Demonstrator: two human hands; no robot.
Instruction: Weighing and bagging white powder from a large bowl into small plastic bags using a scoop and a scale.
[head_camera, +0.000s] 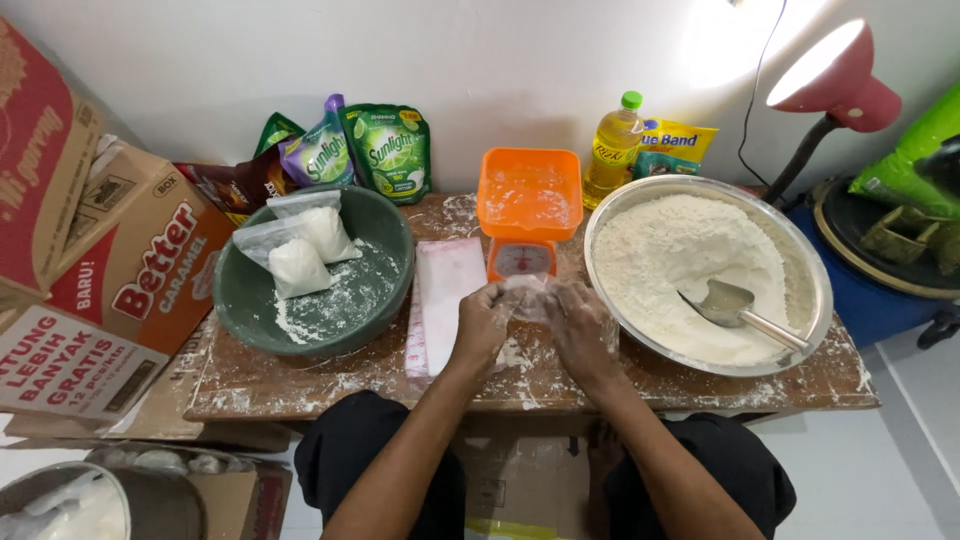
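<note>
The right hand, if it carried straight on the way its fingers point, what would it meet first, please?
The right hand points up and left at the small clear plastic bag both hands hold. Past that, most likely the orange kitchen scale, though depth is hard to judge.

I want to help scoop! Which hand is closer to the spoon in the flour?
The right hand. It sits beside the big metal bowl, where the metal scoop lies in the flour. The left hand is farther away, by the stack of plastic bags. Both pinch a small clear bag.
</note>
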